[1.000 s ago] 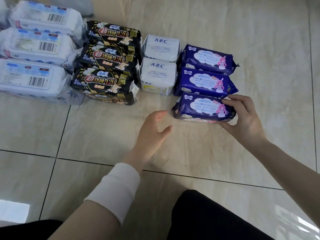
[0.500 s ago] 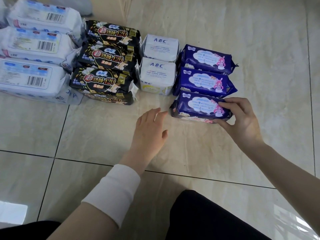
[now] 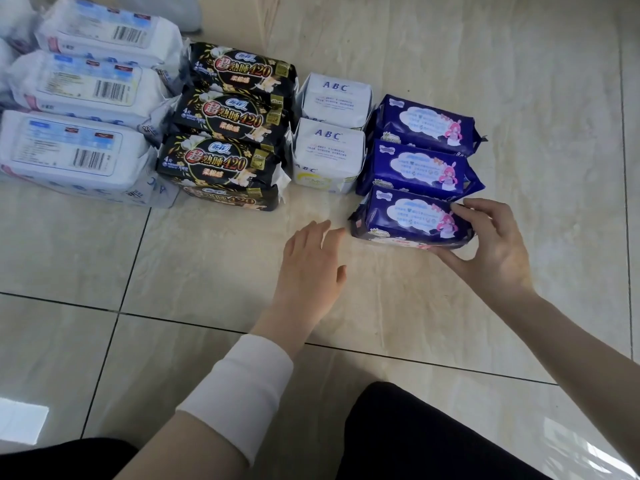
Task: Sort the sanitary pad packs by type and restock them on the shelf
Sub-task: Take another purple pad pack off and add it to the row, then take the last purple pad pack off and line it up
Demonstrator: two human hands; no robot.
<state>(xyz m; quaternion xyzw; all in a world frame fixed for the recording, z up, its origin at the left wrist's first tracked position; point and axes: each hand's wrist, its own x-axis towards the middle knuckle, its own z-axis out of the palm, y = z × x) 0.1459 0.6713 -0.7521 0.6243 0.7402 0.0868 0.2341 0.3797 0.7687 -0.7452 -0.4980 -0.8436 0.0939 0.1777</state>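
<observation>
Pad packs lie sorted in columns on a beige tiled floor. Three dark blue packs form the right column, and my right hand point(image 3: 491, 247) grips the right end of the nearest blue pack point(image 3: 401, 220), fingers on top and thumb beneath. My left hand point(image 3: 311, 268) hovers open just left of that pack, fingertips a little short of its end. Two white ABC packs point(image 3: 329, 154) stand to the left of the blue column. Further left are the black 420 packs point(image 3: 221, 164), then large white packs with barcodes point(image 3: 69, 154).
The floor point(image 3: 519, 64) stretches bare to the right of the blue column and in front of all the rows. My dark-clothed knees point(image 3: 415, 434) fill the bottom edge. A pale bag point(image 3: 166, 8) sits at the top left behind the white packs.
My right hand has pushed the nearest blue pack slightly forward and left, closer against the second blue pack. My left hand turned from edge-on to palm down and moved a little nearer the pack.
</observation>
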